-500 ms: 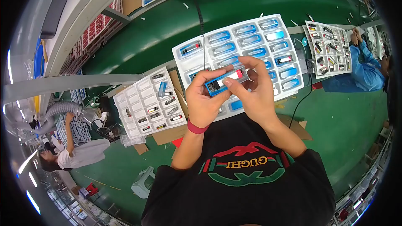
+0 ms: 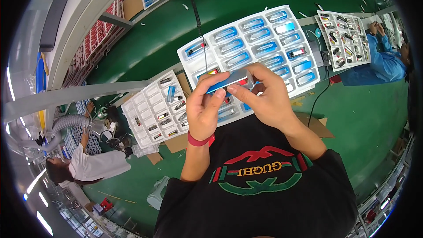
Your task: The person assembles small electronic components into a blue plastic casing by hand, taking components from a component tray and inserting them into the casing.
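Note:
Both my hands are closed round a blue, silver-sided rectangular casing, with a red-ended cylindrical part showing along its open side. My left hand grips one end, fingers over the top and thumb below. At the other end, my right hand pinches with thumb and fingers. Behind and below them lies a large white compartment tray of clear-and-blue casings, some holding inner parts; my hands hide some of its compartments. To the left, a second white tray holds loose small cylindrical parts and one blue casing.
A thin black cord hangs in front of the large tray. On the right, a co-worker in blue sits by another parts tray. A person in white works at left, near a grey hose. A pale stool stands below.
The casing has been tilted in my hands, so its silver-blue side faces up and less of the inside shows. My left fingers have shifted along it. The whole view has moved slightly.

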### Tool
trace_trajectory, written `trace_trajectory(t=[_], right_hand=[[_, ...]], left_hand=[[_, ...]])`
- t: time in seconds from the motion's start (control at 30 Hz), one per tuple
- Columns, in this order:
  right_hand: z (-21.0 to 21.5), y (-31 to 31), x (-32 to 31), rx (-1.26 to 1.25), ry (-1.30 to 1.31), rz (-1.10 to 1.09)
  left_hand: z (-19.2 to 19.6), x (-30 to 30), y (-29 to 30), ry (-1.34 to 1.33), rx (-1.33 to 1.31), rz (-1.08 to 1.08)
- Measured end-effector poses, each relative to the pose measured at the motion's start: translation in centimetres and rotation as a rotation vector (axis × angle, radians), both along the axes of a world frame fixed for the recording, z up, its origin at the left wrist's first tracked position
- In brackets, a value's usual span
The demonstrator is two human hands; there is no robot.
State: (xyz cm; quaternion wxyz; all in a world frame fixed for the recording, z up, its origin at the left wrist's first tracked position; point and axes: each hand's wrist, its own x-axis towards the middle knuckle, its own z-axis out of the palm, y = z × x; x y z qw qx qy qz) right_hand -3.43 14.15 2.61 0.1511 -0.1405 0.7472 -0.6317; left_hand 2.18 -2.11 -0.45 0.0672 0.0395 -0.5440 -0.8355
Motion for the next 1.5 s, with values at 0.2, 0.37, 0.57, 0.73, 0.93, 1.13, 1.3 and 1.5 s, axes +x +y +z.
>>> trace_trajectory(t=[0.2, 0.37, 0.57, 0.73, 0.93, 1.13, 1.3, 1.5], right_hand=[[-2.2, 1.3, 1.0, -0.049, -0.272, 0.073], [-3.5, 3.0, 1.9, 0.012, -0.191, 0.156], [-4.8, 4.1, 2.4, 0.055, -0.037, 0.307], [-6.2, 4.4, 2.5, 0.080, -0.038, 0.217], [-5.5, 4.5, 1.0, 0.212, 0.101, 0.408], [-6.7, 4.0, -0.2, 0.282, 0.116, 0.207], [-6.5, 6.6, -4.6, 0.255, -0.029, 0.155], [-9.8, 11.6, -9.2, 0.295, -0.122, -0.191]], left_hand=[[1.4, 1.6, 0.0, -0.216, -0.286, -0.104], [-0.4, 3.9, -0.3, -0.263, -0.605, -0.143], [-0.2, 5.1, 1.3, -0.187, -0.941, -0.138], [-1.1, 4.6, 2.4, -0.180, -0.969, -0.043], [-1.3, 4.1, 2.0, -0.200, -0.926, -0.102], [-1.6, -0.5, -1.2, -0.256, -0.772, -0.328], [-6.0, -2.6, -8.1, -0.255, -0.973, 0.065], [-10.6, -5.1, -11.0, -0.306, -0.935, 0.061]])
